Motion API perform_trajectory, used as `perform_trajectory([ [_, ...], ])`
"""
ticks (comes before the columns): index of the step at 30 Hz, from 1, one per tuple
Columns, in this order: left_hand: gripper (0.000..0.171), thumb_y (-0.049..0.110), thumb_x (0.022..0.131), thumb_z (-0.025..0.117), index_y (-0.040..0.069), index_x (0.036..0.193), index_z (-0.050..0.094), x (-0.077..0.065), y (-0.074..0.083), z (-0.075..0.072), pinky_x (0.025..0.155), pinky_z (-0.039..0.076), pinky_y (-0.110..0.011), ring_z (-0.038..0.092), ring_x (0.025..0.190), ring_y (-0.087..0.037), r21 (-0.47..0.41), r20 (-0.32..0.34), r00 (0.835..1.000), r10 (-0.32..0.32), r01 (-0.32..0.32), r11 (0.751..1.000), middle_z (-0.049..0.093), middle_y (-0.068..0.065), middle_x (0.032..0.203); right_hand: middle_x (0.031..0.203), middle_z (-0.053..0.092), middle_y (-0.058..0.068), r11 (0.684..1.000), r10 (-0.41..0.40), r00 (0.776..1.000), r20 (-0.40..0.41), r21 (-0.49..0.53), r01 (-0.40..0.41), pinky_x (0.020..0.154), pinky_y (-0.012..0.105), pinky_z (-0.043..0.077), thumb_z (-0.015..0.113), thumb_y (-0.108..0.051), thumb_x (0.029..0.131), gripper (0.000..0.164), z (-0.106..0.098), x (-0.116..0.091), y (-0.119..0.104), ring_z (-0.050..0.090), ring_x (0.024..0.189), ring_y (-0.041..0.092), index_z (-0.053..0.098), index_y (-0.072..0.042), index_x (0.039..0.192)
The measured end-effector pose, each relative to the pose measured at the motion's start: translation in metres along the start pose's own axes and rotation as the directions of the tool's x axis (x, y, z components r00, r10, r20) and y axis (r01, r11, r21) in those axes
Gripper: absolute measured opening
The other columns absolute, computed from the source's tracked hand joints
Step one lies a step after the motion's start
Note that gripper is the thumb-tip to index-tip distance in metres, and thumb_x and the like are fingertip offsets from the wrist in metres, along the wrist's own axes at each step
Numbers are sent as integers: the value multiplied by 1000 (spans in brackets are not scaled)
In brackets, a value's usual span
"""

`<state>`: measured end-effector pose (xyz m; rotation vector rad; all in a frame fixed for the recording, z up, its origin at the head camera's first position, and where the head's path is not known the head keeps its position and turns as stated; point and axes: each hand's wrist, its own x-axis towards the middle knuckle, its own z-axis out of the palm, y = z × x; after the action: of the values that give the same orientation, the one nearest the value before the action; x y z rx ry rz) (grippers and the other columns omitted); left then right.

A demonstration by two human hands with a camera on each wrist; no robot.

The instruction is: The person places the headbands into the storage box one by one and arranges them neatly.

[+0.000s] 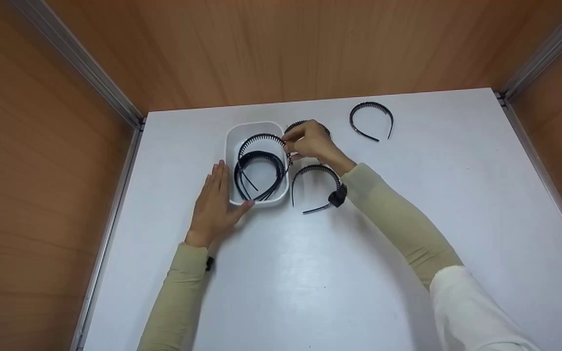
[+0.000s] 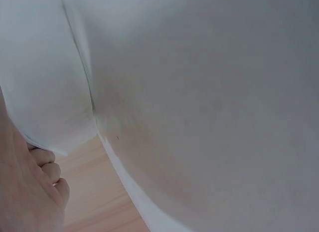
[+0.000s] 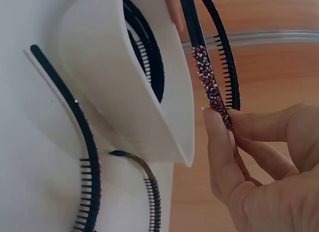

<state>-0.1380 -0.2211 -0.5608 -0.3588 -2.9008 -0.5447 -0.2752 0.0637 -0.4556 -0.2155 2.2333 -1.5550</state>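
A white plastic container [image 1: 249, 128] stands on the table with several dark headbands [image 1: 237, 181] stacked in it. My left hand [image 1: 211, 208] lies along its left side with the fingers straight and the thumb over the near rim; in the left wrist view that hand [image 2: 30, 187] shows at the container wall. Between thumb and fingers my right hand [image 1: 312, 142] pinches a black toothed headband [image 3: 206, 75] by a part set with red and white beads. It is held over the open container, above the stack. The right wrist view shows the pinching hand [image 3: 259, 167] close up.
Right of the container lies a headband with a black bow [image 1: 338, 195]. Another toothed headband [image 1: 294, 125] lies behind my right hand, partly hidden by it. A further headband [image 1: 371, 104] rests at the back right. Wooden panels [image 1: 281, 48] border the white table.
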Motion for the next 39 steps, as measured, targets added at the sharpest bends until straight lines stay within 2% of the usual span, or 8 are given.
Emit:
perform_trajectory([
  [5, 117, 72, 97, 61, -7, 168, 13, 1, 1, -1, 137, 12, -47, 11, 167, -37, -9, -5, 1000, -1, 1, 1000, 12, -25, 177, 112, 70, 14, 1000, -6, 1000, 7, -20, 6, 82, 31, 68, 74, 1, 96, 26, 7, 2, -3, 72, 93, 19, 80, -2, 121],
  [14, 117, 73, 96, 61, -7, 168, 14, 1, 1, -4, 137, 14, -50, 11, 166, -38, 5, 5, 1000, 1, -1, 1000, 12, -25, 177, 109, 72, 14, 995, -63, 998, -19, -74, 62, 90, 48, 67, 73, 2, 95, 24, 17, 8, 0, 72, 90, 20, 81, -1, 117],
  [18, 118, 74, 96, 60, -7, 168, 14, 0, 0, -5, 137, 14, -49, 11, 167, -37, 3, 12, 1000, -5, 5, 1000, 12, -24, 177, 108, 75, 13, 988, -87, 996, -37, -130, 81, 79, 35, 68, 73, 3, 93, 24, 21, 12, 2, 70, 92, 18, 82, -2, 114],
  [21, 118, 75, 96, 59, -8, 167, 14, 0, -2, -6, 137, 14, -50, 11, 166, -37, 6, 17, 1000, -10, 10, 1000, 12, -25, 177, 108, 76, 12, 980, -104, 994, -43, -177, 95, 71, 24, 62, 73, 2, 92, 24, 25, 14, 4, 68, 94, 17, 83, -3, 114],
  [28, 118, 74, 97, 59, -6, 168, 12, -2, -3, -8, 137, 13, -48, 9, 167, -36, 12, 27, 1000, -15, 15, 1000, 10, -24, 178, 104, 77, 14, 991, -47, 997, -64, -127, 38, 77, 36, 68, 70, 6, 91, 27, 39, 18, 5, 74, 84, 17, 82, 0, 114],
  [30, 117, 74, 97, 59, -6, 168, 10, -3, -3, -9, 137, 11, -46, 8, 167, -34, 9, 36, 999, -19, 19, 1000, 9, -23, 178, 105, 78, 14, 991, -33, 997, -73, -129, 23, 76, 35, 69, 70, 7, 91, 27, 43, 18, 5, 74, 83, 18, 82, 0, 114],
  [34, 116, 73, 98, 58, -5, 169, 8, -4, -3, -10, 138, 9, -44, 6, 167, -33, 5, 48, 998, -27, 26, 1000, 7, -22, 178, 105, 80, 13, 974, -62, 994, -87, -224, 41, 72, 26, 66, 73, 4, 90, 26, 49, 19, 3, 75, 88, 18, 83, -2, 112],
  [39, 116, 73, 98, 60, -5, 168, 9, -3, -2, -10, 137, 11, -47, 7, 167, -35, 3, 36, 999, -19, 19, 1000, 7, -23, 178, 105, 81, 12, 939, -135, 986, -102, -330, 94, 77, 26, 62, 73, 1, 87, 26, 53, 19, 1, 72, 94, 19, 84, -3, 111],
])
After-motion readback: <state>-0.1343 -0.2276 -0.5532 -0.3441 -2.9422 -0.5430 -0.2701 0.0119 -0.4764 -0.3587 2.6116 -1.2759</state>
